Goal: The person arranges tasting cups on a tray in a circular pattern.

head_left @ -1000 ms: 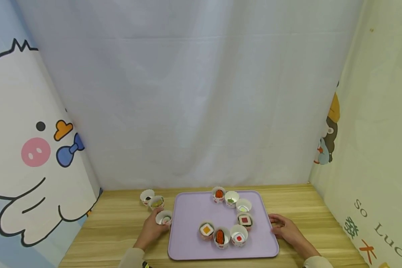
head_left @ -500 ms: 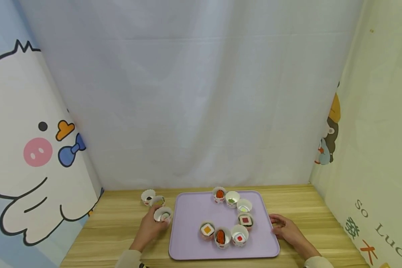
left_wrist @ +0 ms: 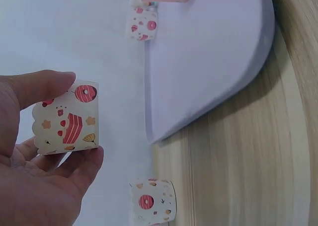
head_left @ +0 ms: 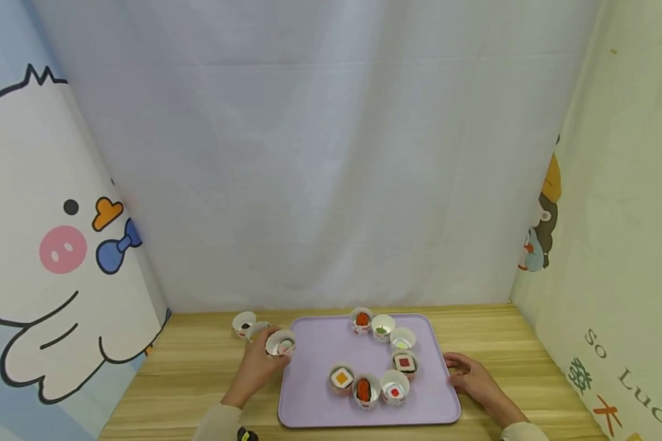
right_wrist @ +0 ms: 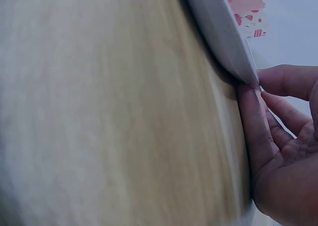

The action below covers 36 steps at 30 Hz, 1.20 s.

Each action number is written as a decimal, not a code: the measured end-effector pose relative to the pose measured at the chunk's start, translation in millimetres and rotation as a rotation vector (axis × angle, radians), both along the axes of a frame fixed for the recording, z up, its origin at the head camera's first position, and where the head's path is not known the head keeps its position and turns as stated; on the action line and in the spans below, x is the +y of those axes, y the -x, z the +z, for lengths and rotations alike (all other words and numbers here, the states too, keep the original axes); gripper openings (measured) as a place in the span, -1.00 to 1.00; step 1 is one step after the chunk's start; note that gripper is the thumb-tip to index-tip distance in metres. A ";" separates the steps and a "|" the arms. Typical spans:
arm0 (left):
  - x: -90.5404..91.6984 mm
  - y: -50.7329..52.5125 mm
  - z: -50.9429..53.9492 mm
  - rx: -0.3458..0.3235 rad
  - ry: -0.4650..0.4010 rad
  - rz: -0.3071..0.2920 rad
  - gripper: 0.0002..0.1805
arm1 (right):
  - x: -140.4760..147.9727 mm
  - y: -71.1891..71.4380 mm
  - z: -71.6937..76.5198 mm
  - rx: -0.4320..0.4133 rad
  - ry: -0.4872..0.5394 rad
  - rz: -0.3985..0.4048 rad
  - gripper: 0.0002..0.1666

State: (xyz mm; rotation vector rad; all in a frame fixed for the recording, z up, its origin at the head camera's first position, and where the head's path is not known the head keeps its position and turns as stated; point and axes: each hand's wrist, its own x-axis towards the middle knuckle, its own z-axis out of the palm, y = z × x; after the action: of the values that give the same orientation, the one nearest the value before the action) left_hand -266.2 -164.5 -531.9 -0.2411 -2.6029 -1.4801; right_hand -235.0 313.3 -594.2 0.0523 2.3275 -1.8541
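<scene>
At the left edge of a lilac tray, holding up a patterned paper cup

With the left hand, grips the cup between thumb and curled fingers, mouth upward and base off the wooden table; contents too small to name. By the head view, overlapping the tray's rim; by the left wrist view, apart from it. With the right hand, pinches the tray's right edge narrowly between tips of thumb and forefinger. On the tray, seven more cups in an arc from back edge to front, two with orange-red fillings, two with white squares bearing coloured centres. On the table left of the tray, a pair of cups side by side, the nearer partly hidden by the left hand. Behind everything, a pale hanging curtain.
</scene>
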 end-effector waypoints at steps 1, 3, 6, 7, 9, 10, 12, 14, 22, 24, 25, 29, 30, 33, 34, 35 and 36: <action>1.8 0.0 0.6 -0.004 -0.006 -0.010 -0.30 | 0.0 0.0 0.0 0.001 0.001 0.000 -0.26; 5.2 0.1 1.4 -0.007 -0.007 -0.026 -0.30 | 0.0 -0.2 0.2 0.005 0.003 0.002 -0.26; 9.9 1.3 2.0 -0.011 -0.001 -0.043 -0.31 | -0.3 -0.4 0.9 0.005 0.004 0.000 -0.25; 11.4 1.9 2.3 -0.013 0.001 -0.051 -0.31 | -0.6 -0.4 1.1 0.002 0.005 -0.005 -0.25; 14.4 3.6 2.2 -0.023 -0.001 -0.061 -0.30 | -0.6 -0.6 1.5 0.003 0.002 -0.005 -0.24; 16.1 4.4 1.8 -0.033 -0.009 -0.070 -0.29 | -0.7 -0.6 1.5 0.003 0.001 -0.006 -0.24; 19.9 6.3 0.6 -0.047 -0.016 -0.080 -0.28 | -0.5 -0.4 1.2 0.001 0.000 -0.008 -0.24; 24.3 7.9 -0.9 -0.047 -0.016 -0.087 -0.27 | 0.2 -0.1 0.8 0.009 0.001 0.001 -0.24; 39.0 12.1 -11.3 -0.007 0.026 -0.129 -0.30 | -0.1 0.4 -0.4 0.006 0.004 -0.006 -0.23; 42.4 12.7 -13.7 -0.009 0.034 -0.138 -0.30 | -0.5 0.0 -0.1 0.003 0.004 -0.012 -0.23; 44.1 12.9 -14.6 -0.014 0.037 -0.140 -0.30 | -0.5 0.0 -0.1 0.001 0.002 -0.014 -0.23; 50.0 13.9 -18.1 0.001 0.060 -0.160 -0.30 | -0.4 0.4 0.0 -0.014 -0.003 -0.035 -0.23; 51.3 13.8 -18.8 0.005 0.063 -0.163 -0.30 | -0.2 0.5 -0.1 -0.014 -0.003 -0.034 -0.23; 54.6 13.8 -21.8 0.011 0.076 -0.171 -0.31 | 0.1 0.9 -0.9 -0.013 -0.006 -0.032 -0.23; 55.5 13.8 -23.0 0.012 0.083 -0.173 -0.32 | 0.2 1.0 -1.1 -0.013 -0.005 -0.032 -0.23; 56.3 13.7 -24.1 0.013 0.089 -0.176 -0.32 | 0.3 1.1 -1.3 -0.013 -0.005 -0.032 -0.23; 57.2 13.6 -25.1 0.013 0.094 -0.177 -0.33 | 0.3 1.2 -1.5 -0.014 -0.004 -0.034 -0.23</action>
State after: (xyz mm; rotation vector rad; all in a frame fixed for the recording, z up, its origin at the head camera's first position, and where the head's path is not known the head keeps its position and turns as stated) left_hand -279.8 -107.3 -557.0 -0.5025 -2.7046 -1.4023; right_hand -236.2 313.6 -595.8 0.1056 2.3346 -1.8587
